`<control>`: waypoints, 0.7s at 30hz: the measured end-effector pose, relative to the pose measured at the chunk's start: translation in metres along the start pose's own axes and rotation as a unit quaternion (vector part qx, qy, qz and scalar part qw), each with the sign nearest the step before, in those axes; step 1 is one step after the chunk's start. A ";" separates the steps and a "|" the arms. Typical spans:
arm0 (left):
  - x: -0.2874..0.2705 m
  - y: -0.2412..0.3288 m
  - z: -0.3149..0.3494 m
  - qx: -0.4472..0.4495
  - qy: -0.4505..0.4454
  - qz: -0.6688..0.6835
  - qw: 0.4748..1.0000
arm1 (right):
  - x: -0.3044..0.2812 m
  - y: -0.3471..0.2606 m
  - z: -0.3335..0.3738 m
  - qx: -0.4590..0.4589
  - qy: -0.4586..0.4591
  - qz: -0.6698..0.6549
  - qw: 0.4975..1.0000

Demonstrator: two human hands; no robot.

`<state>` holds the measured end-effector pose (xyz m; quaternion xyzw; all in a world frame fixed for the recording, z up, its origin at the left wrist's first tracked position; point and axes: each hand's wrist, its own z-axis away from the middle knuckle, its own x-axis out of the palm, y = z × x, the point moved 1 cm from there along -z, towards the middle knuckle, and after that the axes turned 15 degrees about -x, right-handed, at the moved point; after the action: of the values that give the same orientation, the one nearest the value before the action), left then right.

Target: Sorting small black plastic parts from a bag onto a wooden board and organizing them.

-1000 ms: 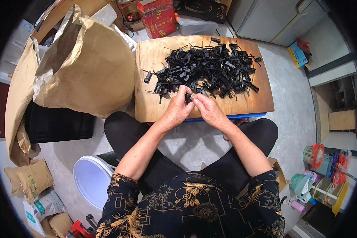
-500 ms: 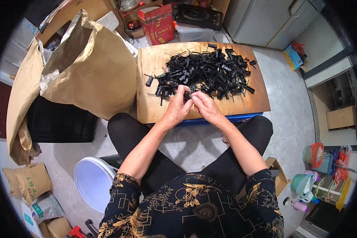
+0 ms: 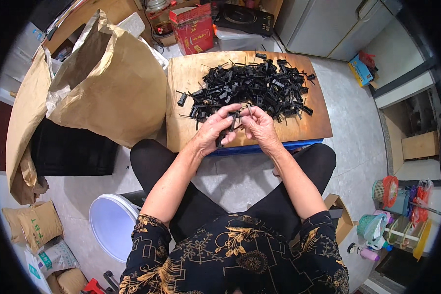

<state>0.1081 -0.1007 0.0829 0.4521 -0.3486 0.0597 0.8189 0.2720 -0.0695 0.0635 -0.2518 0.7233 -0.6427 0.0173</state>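
Over the near edge of a wooden board [image 3: 299,131], my left hand [image 3: 214,128] is closed around a black plastic part [image 3: 221,139], whose dark end shows below the fingers. My right hand [image 3: 260,128] is just beside it, pinching a thin dark stick-like piece [image 3: 250,111] between thumb and fingertips. Whether that piece is joined to the part in the left hand cannot be made out. Beyond both hands lies a heap of small black plastic parts with thin stems [image 3: 252,85]. One loose black part [image 3: 182,99] sits at the heap's left side.
A large open brown paper sack [image 3: 117,88] stands left of the board, near a black box [image 3: 73,149]. A white round bucket [image 3: 113,228] is by my left knee. Behind the board are a red carton [image 3: 193,32] and an induction hob [image 3: 245,19].
My hands, earlier together at the fingertips, have drawn slightly apart. The black part now shows below my left fingers, and a thin piece shows upright in my right hand.
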 end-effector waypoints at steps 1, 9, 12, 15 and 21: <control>0.002 -0.002 -0.002 -0.002 -0.013 -0.025 1.000 | -0.002 0.003 -0.001 -0.012 -0.009 -0.003 1.000; 0.003 -0.006 -0.002 -0.028 -0.070 -0.009 0.997 | 0.003 -0.012 -0.004 0.056 -0.088 -0.044 0.994; 0.004 -0.008 -0.003 -0.033 -0.008 -0.008 0.999 | 0.000 -0.010 -0.006 0.057 -0.080 -0.020 0.995; 0.003 -0.005 -0.006 0.005 0.048 -0.130 0.990 | -0.006 -0.004 -0.010 0.018 -0.069 0.027 0.997; 0.000 -0.015 -0.014 0.120 0.147 -0.329 0.925 | -0.004 0.029 -0.014 -0.081 -0.017 0.106 0.991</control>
<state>0.1216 -0.0986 0.0681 0.6222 -0.0459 -0.1057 0.7743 0.2606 -0.0535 0.0372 -0.1849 0.7949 -0.5726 0.0771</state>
